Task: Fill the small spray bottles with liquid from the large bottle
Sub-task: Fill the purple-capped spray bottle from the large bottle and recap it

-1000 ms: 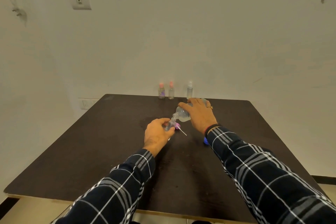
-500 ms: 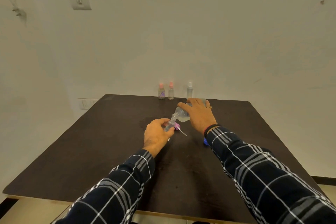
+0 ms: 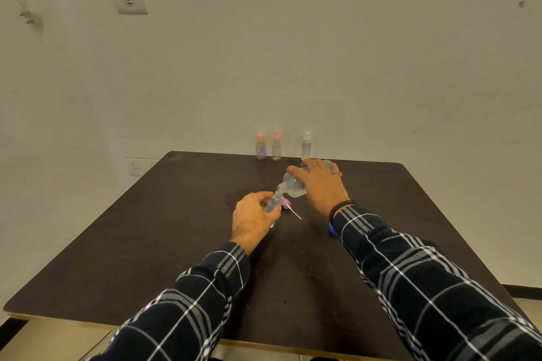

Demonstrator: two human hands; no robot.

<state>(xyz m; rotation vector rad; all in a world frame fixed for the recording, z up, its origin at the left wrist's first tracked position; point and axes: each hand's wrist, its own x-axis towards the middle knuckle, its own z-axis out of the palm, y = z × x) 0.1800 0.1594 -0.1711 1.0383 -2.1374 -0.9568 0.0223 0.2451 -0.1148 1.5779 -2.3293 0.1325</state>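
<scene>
My left hand (image 3: 253, 220) grips a small clear spray bottle (image 3: 274, 201), uncapped and leaning to the right over the dark table (image 3: 146, 243). My right hand (image 3: 321, 186) holds the large clear bottle (image 3: 293, 184) tipped on its side, its mouth touching the small bottle's opening. Liquid lies in the lower part of the large bottle. A purple spray cap with a white tube (image 3: 290, 208) lies on the table just right of the small bottle.
Three small spray bottles stand at the table's far edge by the wall: two with pink tops (image 3: 260, 147) (image 3: 276, 146) and one with a white top (image 3: 306, 146). A blue cap (image 3: 332, 228) peeks out beside my right sleeve. A damp patch (image 3: 237, 195) marks the table.
Both hands and both bottles stay almost where they were; the large bottle remains tipped against the small one.
</scene>
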